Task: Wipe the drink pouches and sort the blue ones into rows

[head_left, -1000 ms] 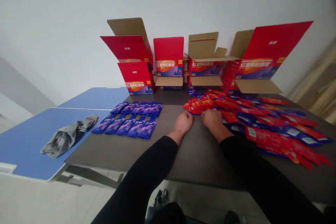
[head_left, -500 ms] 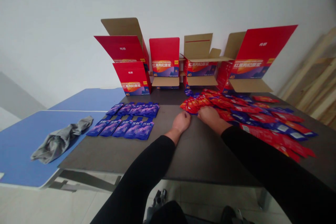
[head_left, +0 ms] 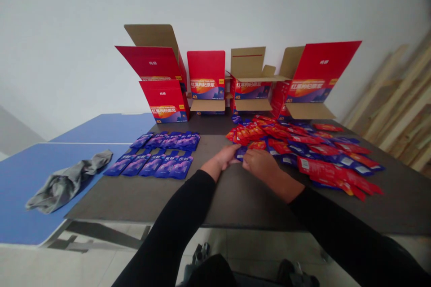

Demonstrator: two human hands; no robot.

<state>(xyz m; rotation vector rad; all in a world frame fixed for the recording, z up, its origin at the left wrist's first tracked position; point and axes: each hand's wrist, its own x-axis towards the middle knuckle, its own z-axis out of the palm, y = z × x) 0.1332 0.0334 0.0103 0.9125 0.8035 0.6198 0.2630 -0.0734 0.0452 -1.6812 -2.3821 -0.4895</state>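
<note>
Between my hands, a small blue pouch is held just in front of the heap. My left hand is closed on its left side; my right hand grips its right side with curled fingers that partly hide it. Right behind my hands spreads a loose heap of red pouches mixed with blue ones, reaching far to the right. To my left, blue-purple pouches lie face up in two neat overlapping rows on the dark table.
Open red cartons stand along the back of the table, flaps raised, two stacked at the left. A grey cloth lies on the blue table adjoining at left. Wooden planks lean at the right.
Both hands have drawn slightly nearer to me, and the blue pouch between them now shows more clearly. The camera view has shifted a little.
</note>
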